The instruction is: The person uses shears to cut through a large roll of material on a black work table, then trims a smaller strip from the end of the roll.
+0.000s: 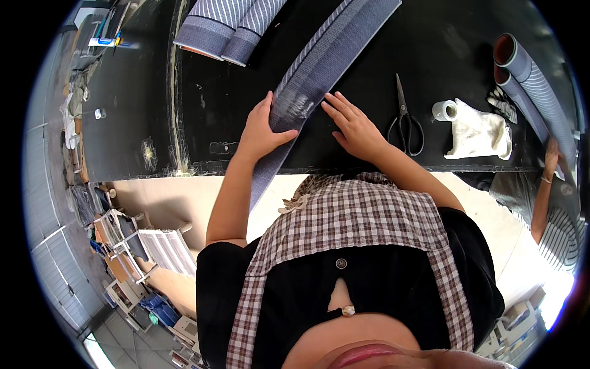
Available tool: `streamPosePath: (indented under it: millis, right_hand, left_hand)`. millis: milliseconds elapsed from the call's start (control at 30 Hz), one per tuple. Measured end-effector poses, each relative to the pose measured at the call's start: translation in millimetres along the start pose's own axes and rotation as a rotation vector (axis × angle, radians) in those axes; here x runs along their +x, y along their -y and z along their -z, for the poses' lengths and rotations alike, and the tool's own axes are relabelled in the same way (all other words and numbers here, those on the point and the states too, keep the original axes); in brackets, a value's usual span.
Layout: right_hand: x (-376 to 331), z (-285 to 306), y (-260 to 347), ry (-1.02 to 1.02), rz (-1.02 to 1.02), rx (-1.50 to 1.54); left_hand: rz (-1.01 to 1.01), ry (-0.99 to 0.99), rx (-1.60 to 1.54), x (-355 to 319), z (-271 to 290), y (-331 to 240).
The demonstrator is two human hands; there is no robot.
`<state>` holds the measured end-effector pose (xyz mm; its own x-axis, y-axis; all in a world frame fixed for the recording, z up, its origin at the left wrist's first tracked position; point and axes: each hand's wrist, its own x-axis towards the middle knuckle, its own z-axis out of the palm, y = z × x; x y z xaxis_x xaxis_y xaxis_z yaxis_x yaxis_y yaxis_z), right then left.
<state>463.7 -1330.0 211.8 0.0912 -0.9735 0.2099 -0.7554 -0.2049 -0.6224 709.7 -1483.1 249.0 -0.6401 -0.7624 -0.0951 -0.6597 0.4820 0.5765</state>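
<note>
A long roll of blue-grey striped fabric (319, 64) lies diagonally on the black table, its near end hanging past the front edge. Glossy clear wrap, apparently tape, shines around its middle. My left hand (264, 132) grips the roll just below that patch, thumb across the top and fingers along its left side. At the right side of the roll, my right hand (356, 126) is open, fingers apart and fingertips by the edge; whether they touch it I cannot tell. Black-handled scissors (404, 117) lie to the right of this hand.
A white tape roll (444, 111), a white cloth (479, 132) and a striped glove (503, 104) lie on the table (129, 117). More fabric rolls (212, 27) rest at the far left. At right, a co-worker's hand (551, 157) touches other rolls (541, 92).
</note>
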Motion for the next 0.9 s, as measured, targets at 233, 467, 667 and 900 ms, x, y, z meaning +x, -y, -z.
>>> streamPosePath:
  millis: [233,467,667,900]
  right_hand:
    - [5.5,-18.9,-3.4,0.092,-0.01,-0.03]
    - [9.1,-14.8,-2.7,0.076,-0.02,-0.013]
    - [6.1,-10.1,-4.5,0.056,0.027,-0.013]
    - [9.8,-19.8,-7.7,0.089,0.03,-0.012]
  left_hand:
    - [0.012,-0.25,0.44,-2.5,-15.8,-26.3]
    - [0.123,-0.02,0.118,18.7,14.4,-13.6]
    - [0.358,0.219,-0.6,1.3,-0.6,25.9]
    - [0.185,-0.018,-0.085,-8.3,30.5,29.5]
